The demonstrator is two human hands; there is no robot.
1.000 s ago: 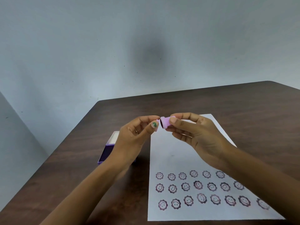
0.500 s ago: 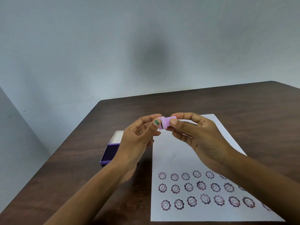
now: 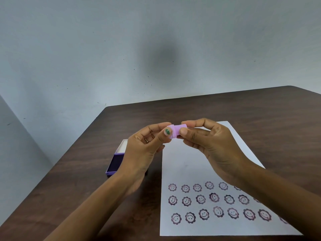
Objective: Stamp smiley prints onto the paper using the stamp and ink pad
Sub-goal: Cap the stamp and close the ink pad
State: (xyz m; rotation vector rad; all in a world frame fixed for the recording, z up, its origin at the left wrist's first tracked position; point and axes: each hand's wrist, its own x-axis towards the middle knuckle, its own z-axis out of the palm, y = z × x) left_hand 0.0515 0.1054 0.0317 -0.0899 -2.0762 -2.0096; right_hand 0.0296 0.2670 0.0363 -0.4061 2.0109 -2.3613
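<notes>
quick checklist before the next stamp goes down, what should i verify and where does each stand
1. Stamp held firmly: ok, pinched between the left hand and the right hand, above the table.
2. Ink pad open and reachable: ok, lid up, beside the paper, partly behind the left hand.
3. Stamp face inked: cannot tell, the face is hidden by the left fingers.
4. Free space on the paper: ok, the upper part is blank above three rows of smiley prints.
5. Paper lying flat on the table: ok.
</notes>
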